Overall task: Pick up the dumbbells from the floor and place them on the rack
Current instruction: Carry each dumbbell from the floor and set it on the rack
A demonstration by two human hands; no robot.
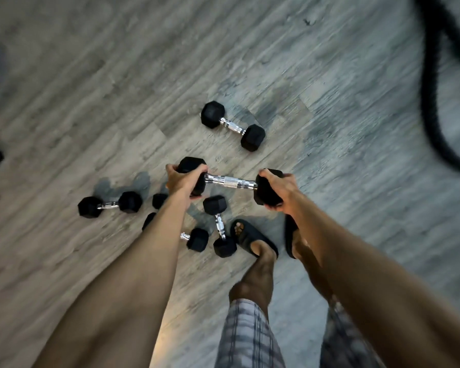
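grey wood floor (pixel 117 75) fills the frame, with a thick black rope (pixel 433 88) curving at upper right. at centre is the large dumbbell (pixel 231 181), left hand (pixel 179 181) and right hand (pixel 282 187) each clamped round one head. a smaller dumbbell (pixel 233 126) lies just above it, others at lower left.

The far dumbbell (pixel 233 126) lies beyond the held dumbbell (pixel 230 181).

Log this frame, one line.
held: black hex-headed chrome-handled dumbbell | left hand: grips one head | right hand: grips other head
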